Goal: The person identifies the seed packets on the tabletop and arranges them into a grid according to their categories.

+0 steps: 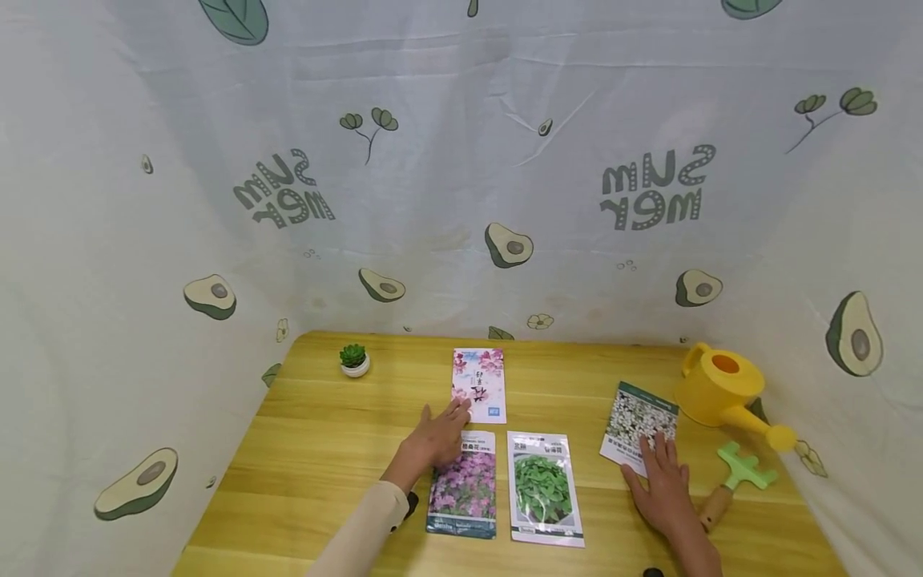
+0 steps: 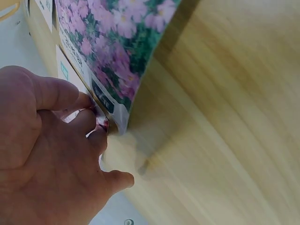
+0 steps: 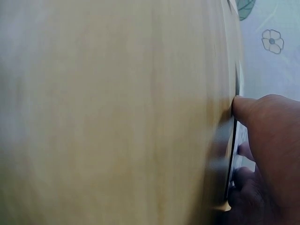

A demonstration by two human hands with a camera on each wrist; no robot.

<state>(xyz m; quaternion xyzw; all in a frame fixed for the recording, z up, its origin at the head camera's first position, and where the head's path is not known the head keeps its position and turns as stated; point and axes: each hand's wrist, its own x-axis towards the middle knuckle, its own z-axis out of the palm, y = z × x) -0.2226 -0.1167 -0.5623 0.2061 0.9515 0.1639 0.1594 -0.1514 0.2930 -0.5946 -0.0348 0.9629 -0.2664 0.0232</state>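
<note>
My left hand [image 1: 436, 439] touches the lower left part of a pink-and-white blossom seed packet [image 1: 479, 373] with its fingertips. Just below lies a purple-flower seed packet [image 1: 463, 489], large in the left wrist view [image 2: 122, 42]. Beside that is a green-leaf seed packet [image 1: 544, 489]. On the right, a white-flower seed packet [image 1: 634, 421] lies slanted, and my right hand [image 1: 665, 493] holds it near its lower edge. Fingers rest over its face, while the thumb is at the edge. The right wrist view shows this packet edge-on and partly hidden by the hand.
A yellow watering can [image 1: 721, 389] stands at the table's right rear. Near the right hand lies a green hand rake [image 1: 746, 466] with a wooden handle. A small potted succulent [image 1: 354, 361] sits at back left. Printed curtains [image 1: 447, 176] surround the wooden table [image 1: 310, 457].
</note>
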